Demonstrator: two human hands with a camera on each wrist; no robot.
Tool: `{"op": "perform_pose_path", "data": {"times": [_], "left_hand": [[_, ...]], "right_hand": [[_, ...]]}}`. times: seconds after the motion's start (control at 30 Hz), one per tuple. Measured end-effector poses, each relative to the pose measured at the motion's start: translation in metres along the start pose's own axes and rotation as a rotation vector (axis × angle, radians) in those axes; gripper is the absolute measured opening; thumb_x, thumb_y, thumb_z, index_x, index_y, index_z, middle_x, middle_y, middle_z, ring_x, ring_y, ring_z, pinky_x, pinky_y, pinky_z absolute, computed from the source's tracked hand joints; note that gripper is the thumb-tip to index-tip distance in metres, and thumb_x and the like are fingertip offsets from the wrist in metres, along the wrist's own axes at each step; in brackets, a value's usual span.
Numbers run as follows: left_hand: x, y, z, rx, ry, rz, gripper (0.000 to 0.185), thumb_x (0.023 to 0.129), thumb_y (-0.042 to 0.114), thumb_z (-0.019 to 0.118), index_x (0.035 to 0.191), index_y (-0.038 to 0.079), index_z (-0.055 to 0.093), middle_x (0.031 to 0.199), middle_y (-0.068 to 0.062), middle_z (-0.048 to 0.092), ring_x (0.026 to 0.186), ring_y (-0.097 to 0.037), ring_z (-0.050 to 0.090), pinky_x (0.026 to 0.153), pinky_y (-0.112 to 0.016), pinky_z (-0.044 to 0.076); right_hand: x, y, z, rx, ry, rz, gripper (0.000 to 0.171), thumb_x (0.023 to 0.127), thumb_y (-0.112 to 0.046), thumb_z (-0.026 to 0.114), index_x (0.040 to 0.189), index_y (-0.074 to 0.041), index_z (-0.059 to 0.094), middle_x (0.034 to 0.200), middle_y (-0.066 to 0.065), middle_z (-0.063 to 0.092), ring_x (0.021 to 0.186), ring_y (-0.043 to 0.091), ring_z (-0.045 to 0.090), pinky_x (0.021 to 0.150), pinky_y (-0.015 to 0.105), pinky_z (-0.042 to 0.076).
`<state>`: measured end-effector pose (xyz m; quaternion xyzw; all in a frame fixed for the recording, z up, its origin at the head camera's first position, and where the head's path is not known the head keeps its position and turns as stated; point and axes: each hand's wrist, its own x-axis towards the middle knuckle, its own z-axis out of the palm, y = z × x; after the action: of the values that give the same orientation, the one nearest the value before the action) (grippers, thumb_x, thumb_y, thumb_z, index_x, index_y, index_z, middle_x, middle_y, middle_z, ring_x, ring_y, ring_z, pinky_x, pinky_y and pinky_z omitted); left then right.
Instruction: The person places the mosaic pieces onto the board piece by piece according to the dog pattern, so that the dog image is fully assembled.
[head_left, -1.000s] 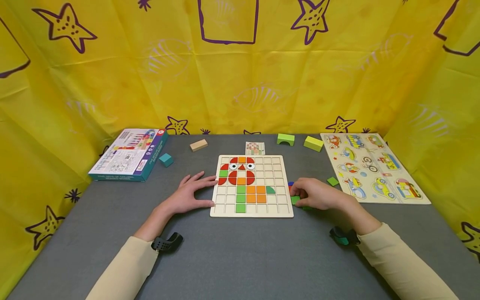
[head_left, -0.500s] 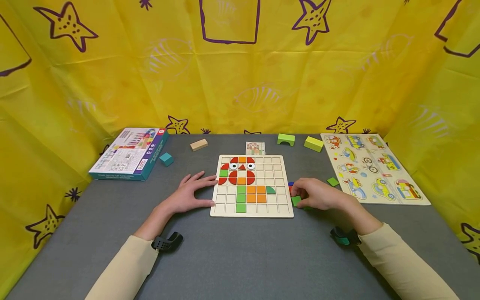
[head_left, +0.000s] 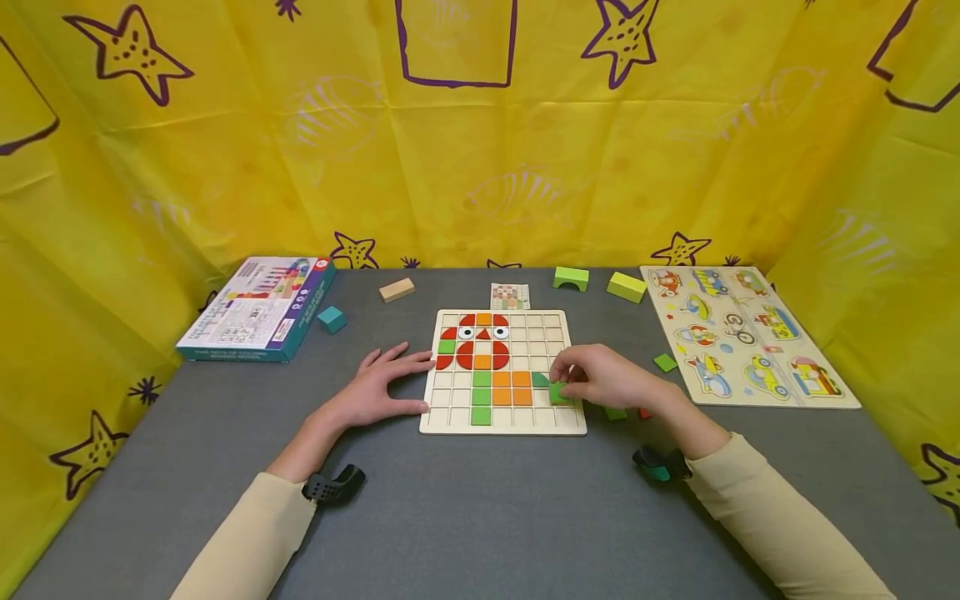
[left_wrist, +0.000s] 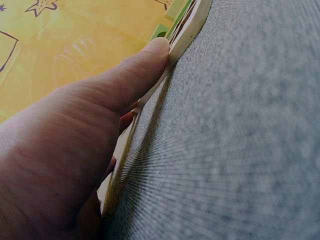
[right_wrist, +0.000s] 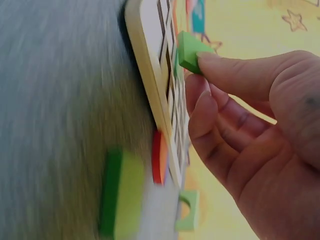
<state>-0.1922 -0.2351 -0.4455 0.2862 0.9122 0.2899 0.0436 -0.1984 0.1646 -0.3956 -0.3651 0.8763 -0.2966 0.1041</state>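
Observation:
My right hand [head_left: 611,383] pinches a green square tile [head_left: 557,394] between thumb and fingers over the right part of a wooden grid board [head_left: 450,417]. In the right wrist view this tile [right_wrist: 189,51] stands tilted near the board's cells. Beside it on the board sits a dark green rounded piece [head_left: 539,380]. Red, orange and green pieces [head_left: 482,379] fill several other cells, with two eye pieces near the top. At the board's left edge rests my left hand [head_left: 375,387], fingers spread; its thumb [left_wrist: 157,46] touches the rim in the left wrist view.
Loose green tiles [head_left: 665,362] and a red piece [head_left: 645,413] lie right of the board. Behind it are a picture card [head_left: 510,297], a green arch block [head_left: 572,279] and a yellow block [head_left: 627,287]. A puzzle board [head_left: 750,333] lies right, a box [head_left: 255,308] left.
My right hand has picked up the green square tile from the table beside the board and carried it left over the right-hand cells. The left hand has stayed in place.

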Motion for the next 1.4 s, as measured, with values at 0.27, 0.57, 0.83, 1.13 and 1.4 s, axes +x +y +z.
{"op": "perform_pose_path", "data": {"times": [0.27,0.57,0.83,1.13,1.4], "left_hand": [[0.0,0.0,0.0,0.004,-0.001,-0.005,0.073,0.086,0.045,0.08,0.148,0.016,0.055,0.157,-0.002,0.043,0.15,-0.04,0.016,0.114,-0.065,-0.001],[0.0,0.0,0.0,0.0,-0.004,-0.011,0.073,0.086,0.043,0.08,0.148,0.015,0.054,0.157,-0.003,0.042,0.15,-0.04,0.016,0.114,-0.065,-0.001],[0.0,-0.001,0.0,0.0,0.0,-0.008,0.073,0.086,0.044,0.08,0.148,0.016,0.055,0.157,-0.002,0.043,0.15,-0.039,0.016,0.115,-0.064,-0.001],[0.0,0.0,0.0,-0.005,0.002,-0.012,0.073,0.086,0.044,0.08,0.148,0.017,0.054,0.157,-0.003,0.042,0.15,-0.039,0.016,0.115,-0.064,0.0],[0.0,0.0,0.0,-0.004,-0.001,-0.01,0.072,0.086,0.045,0.079,0.148,0.017,0.054,0.157,-0.002,0.042,0.15,-0.039,0.016,0.115,-0.064,0.0]], "right_hand": [[0.016,-0.008,0.015,-0.039,-0.015,0.013,0.009,0.09,-0.006,0.076,0.094,-0.011,0.069,0.083,-0.007,0.061,0.075,0.012,0.055,0.071,0.031,0.05],[0.012,-0.006,0.015,-0.048,-0.005,0.015,0.015,0.09,-0.012,0.079,0.102,-0.008,0.072,0.092,-0.003,0.063,0.079,0.012,0.056,0.073,0.03,0.051],[-0.014,0.007,-0.001,0.0,0.042,0.07,0.022,0.089,-0.011,0.079,0.108,-0.006,0.069,0.088,-0.004,0.062,0.078,0.014,0.055,0.07,0.031,0.049],[-0.046,0.021,-0.018,0.027,0.003,0.133,0.027,0.088,-0.012,0.08,0.111,-0.005,0.068,0.102,0.003,0.067,0.081,0.015,0.058,0.071,0.031,0.051],[-0.058,0.03,-0.013,-0.068,-0.046,0.101,0.016,0.089,-0.014,0.079,0.102,-0.011,0.071,0.096,-0.003,0.061,0.079,0.011,0.055,0.07,0.029,0.05]]}}
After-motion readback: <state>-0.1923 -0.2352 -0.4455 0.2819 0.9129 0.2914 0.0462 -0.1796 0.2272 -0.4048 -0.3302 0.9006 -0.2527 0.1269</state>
